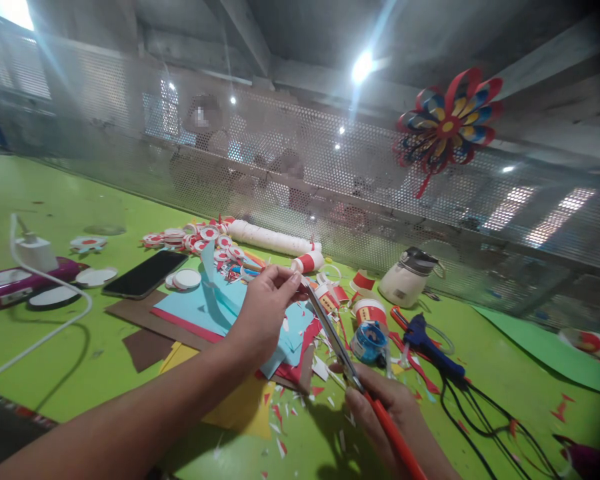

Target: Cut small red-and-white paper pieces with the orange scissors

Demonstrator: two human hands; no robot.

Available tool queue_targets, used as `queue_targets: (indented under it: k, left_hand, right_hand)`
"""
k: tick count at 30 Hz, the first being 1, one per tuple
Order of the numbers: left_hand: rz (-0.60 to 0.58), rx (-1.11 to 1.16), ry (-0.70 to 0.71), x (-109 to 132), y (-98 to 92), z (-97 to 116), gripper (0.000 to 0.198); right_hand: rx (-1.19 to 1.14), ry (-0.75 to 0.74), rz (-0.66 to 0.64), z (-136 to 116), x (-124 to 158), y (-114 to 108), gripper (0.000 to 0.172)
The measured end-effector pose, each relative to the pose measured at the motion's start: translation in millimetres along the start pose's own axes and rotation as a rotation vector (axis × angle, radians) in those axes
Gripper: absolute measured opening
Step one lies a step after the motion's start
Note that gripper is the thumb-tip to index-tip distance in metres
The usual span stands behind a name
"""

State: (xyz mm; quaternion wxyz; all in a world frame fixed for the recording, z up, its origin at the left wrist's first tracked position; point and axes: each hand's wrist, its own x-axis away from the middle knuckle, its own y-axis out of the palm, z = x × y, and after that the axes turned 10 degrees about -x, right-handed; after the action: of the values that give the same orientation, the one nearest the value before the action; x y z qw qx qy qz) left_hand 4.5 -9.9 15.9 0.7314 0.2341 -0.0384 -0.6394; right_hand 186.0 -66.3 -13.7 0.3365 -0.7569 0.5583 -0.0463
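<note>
My left hand (267,303) is closed, thumb and fingertips pinching what looks like a small white paper piece (304,281), mostly hidden by the fingers. In my right hand (385,407) are scissors (340,347) with a red handle. Their blades point up and left, with the tips close to my left fingertips. Beneath my left hand lie light blue paper sheets (180,307) on red and brown ones. Red-and-white paper cups (370,311), some cut up, stand beyond the blades. White and red paper scraps (280,427) are scattered below.
On the green table (130,380) are a black phone (145,273), a pile of red-and-white paper discs (205,235) and a stack of nested cups (275,237). To the right sit a blue glue gun (430,347) with cords, a blue jar (369,342) and a white jug (405,279). Perforated mesh (300,167) stands behind.
</note>
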Motion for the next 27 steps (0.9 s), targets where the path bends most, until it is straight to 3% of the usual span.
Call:
queue_targets:
  k: [27]
  left_hand:
    - [-0.006, 0.021, -0.024, -0.2, -1.1, 0.9, 0.01]
  right_hand:
    - [0.076, -0.007, 0.018, 4.4, 0.9, 1.6, 0.04]
